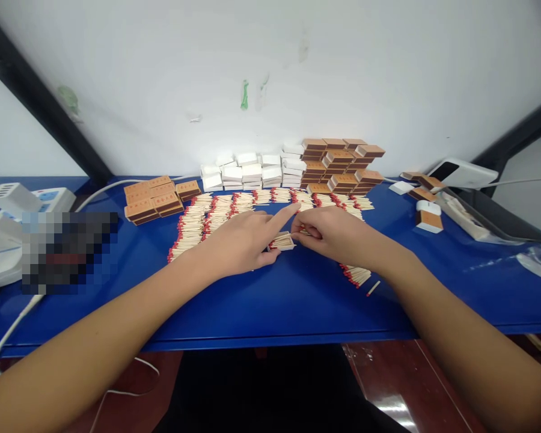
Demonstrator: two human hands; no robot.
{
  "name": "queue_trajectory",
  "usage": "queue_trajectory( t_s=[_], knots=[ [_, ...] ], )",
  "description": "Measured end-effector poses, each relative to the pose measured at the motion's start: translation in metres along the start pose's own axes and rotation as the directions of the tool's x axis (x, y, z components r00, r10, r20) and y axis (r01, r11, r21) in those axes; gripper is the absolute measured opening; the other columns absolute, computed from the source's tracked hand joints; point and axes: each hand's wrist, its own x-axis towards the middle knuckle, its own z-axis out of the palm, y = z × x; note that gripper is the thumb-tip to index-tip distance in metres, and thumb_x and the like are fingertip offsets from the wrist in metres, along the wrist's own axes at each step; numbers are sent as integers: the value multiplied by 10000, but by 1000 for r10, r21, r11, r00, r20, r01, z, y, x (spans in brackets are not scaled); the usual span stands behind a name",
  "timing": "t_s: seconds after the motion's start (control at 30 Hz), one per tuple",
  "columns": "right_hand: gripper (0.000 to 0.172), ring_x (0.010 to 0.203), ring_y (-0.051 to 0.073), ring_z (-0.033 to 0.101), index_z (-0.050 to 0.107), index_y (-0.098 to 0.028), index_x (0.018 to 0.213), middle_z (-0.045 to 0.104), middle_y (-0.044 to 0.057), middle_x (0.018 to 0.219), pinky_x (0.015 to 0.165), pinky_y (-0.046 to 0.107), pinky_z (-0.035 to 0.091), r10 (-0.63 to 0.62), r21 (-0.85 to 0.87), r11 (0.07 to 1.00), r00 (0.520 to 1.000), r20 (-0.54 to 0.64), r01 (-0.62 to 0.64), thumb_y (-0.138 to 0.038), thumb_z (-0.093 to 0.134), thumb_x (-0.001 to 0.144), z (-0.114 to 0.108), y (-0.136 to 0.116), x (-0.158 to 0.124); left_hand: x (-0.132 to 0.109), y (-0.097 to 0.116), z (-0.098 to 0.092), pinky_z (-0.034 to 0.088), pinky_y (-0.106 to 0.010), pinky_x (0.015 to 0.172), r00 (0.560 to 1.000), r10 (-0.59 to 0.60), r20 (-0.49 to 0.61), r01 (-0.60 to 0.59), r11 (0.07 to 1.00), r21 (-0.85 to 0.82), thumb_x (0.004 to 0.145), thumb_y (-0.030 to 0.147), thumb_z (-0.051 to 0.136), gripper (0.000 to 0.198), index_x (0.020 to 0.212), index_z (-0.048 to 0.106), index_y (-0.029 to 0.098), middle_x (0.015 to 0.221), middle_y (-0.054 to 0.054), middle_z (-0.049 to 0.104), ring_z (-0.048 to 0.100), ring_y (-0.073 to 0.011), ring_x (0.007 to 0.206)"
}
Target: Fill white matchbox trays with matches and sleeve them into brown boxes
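Note:
A small white matchbox tray [283, 242] filled with matches lies on the blue table, low in front of me. My left hand [247, 237] grips its left end, thumb on the near side and index finger stretched out above the far side. At the tray's right end is my right hand [327, 231], its fingers curled with thumb and forefinger pinched together; anything between them is too small to make out. Rows of red-tipped matches [193, 219] fan out beyond and beside both hands. One loose match [373, 288] lies to the right, near my right forearm.
White trays [247, 171] and brown matchbox sleeves [338, 162] are stacked along the wall. More brown matchboxes [153, 198] sit at left, near power strips [54, 201] and a pixelated dark object [72, 252]. A few boxes [428, 219] and a white device [462, 172] are at right.

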Motion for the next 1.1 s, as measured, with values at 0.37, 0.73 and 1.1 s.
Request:
queue_trajectory(
  t_s=[0.37,0.73,1.1],
  knots=[
    [170,605,155,492,696,-205,933,573,-10,702,648,312,315,-40,95,995,999,-19,41,-273,559,1007,2,-3,0,0,-3,3,519,-347,875,999,17,-33,-17,1000,-6,1040,292,672,847,1751,221,198,1201,-127,772,731,-297,1092],
    [257,581,157,463,644,-236,841,515,-31,641,624,330,280,-27,123,992,992,127,12,-386,572,1037,-2,1,-3,-1,-2,2,513,-355,880,1000,8,-15,-8,1000,-6,1047,297,678,857,1761,212,203,1198,-115,776,721,-292,1082],
    [186,614,152,496,761,-255,937,518,-37,701,608,309,320,-47,254,967,958,284,-28,-423,691,976,-10,2,-10,0,-3,2,516,-347,875,1000,-10,-15,10,1000,2,1040,311,679,852,1756,229,204,1186,-119,777,726,-297,1092]
  ],
)
